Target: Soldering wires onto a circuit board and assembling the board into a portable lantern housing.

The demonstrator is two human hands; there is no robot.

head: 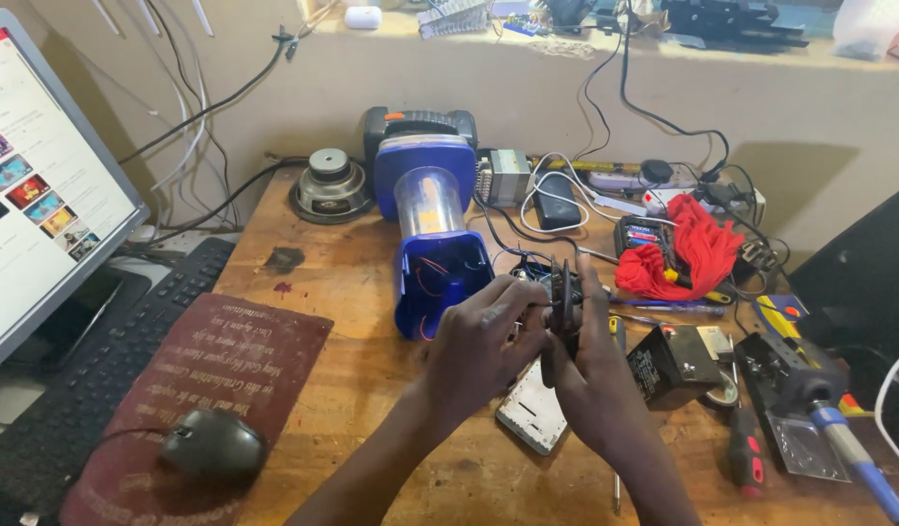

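Two hands meet just in front of the blue lantern housing (442, 268), which lies open on the wooden bench (352, 292). Our left hand (479, 346) pinches thin wires against a small dark circuit board (563, 292), while our right hand (591, 375) clamps that board edge-on, fingers closed around it. We judge steadiness matters here: grip the edges and keep the wires slack toward the lantern housing.

I see a blue lantern (432, 234) w/ clear middle glowing yellowish, red wires inside its base. Red cloth (698, 248) on brown wood bench (372, 390). Black mouse (214, 444) on dark-red pad (216, 380) w/ pale lettering. Black keyboard (128, 341), black battery block (674, 362). Screwdriver (745, 453) handle black & red.
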